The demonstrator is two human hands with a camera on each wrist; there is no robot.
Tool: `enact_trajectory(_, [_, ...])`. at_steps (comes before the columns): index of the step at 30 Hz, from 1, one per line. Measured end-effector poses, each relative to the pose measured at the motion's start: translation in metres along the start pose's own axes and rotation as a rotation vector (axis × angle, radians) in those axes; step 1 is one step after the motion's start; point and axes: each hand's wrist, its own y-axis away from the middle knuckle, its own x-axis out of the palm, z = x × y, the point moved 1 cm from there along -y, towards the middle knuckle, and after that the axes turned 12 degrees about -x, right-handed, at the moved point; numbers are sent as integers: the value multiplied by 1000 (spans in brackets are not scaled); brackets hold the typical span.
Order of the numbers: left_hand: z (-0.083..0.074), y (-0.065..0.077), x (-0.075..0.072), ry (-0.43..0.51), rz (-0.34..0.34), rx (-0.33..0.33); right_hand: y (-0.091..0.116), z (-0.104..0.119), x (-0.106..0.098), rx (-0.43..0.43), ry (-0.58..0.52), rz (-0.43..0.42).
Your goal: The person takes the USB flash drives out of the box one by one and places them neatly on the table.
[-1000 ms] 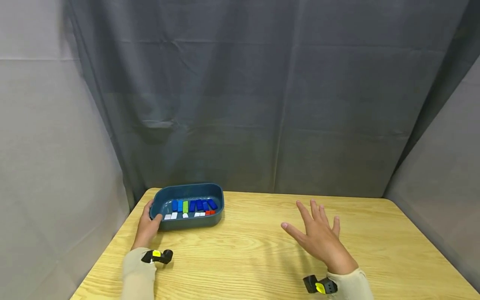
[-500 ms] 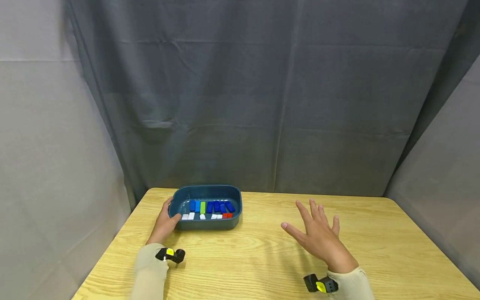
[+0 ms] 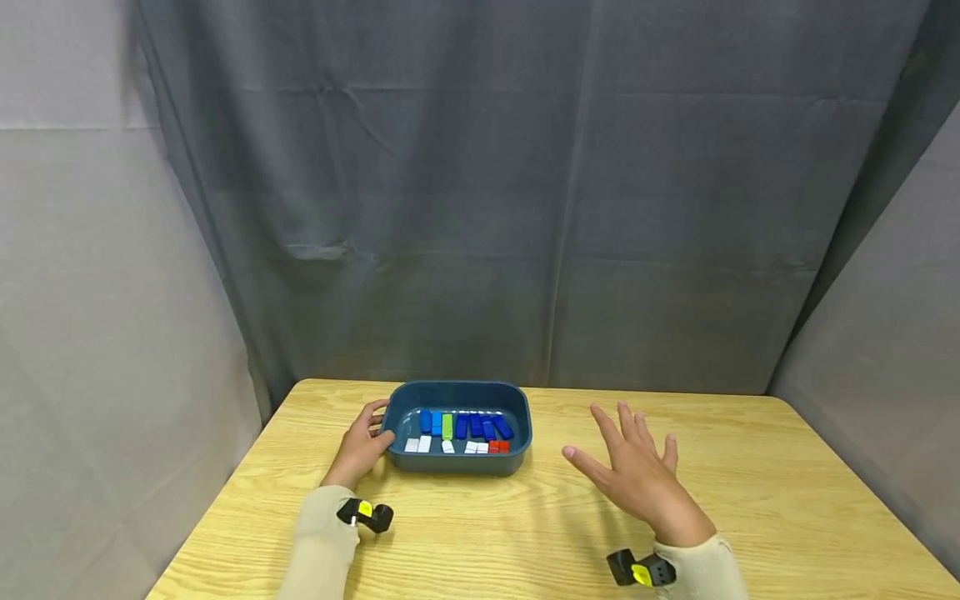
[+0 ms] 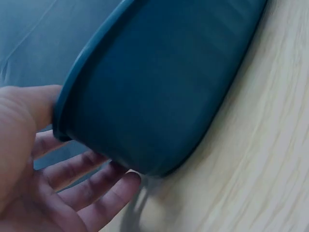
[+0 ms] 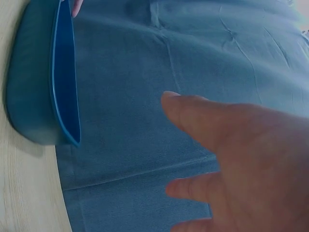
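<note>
Head view shows the left hand [image 3: 357, 451] clamped on a tray [image 3: 452, 462] (right hand [image 3: 640, 482], fingers apart).

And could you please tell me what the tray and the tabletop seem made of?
The tray is probably plastic: smooth, faintly glossy, with rounded, moulded-looking corners. The tabletop shows pale yellow grain, so wood or a printed laminate; I can't tell which.
</note>
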Motion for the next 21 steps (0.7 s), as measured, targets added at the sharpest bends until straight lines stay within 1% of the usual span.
enact_trajectory(4, [-7, 4, 11, -31, 47, 1, 1, -1, -1, 6, -8, 4])
enact_trajectory(11, [-22, 11, 27, -99, 210, 58, 3, -3, 0, 16, -8, 4])
enact_trajectory(13, [-26, 13, 30, -125, 241, 75, 3, -3, 0, 11, -16, 5])
enact_trajectory(17, [-32, 20, 34, -167, 272, 121, 0, -2, 3, 11, -49, 26])
enact_trajectory(21, [-32, 27, 44, -154, 287, 154, -5, -6, 9, -4, -59, 64])
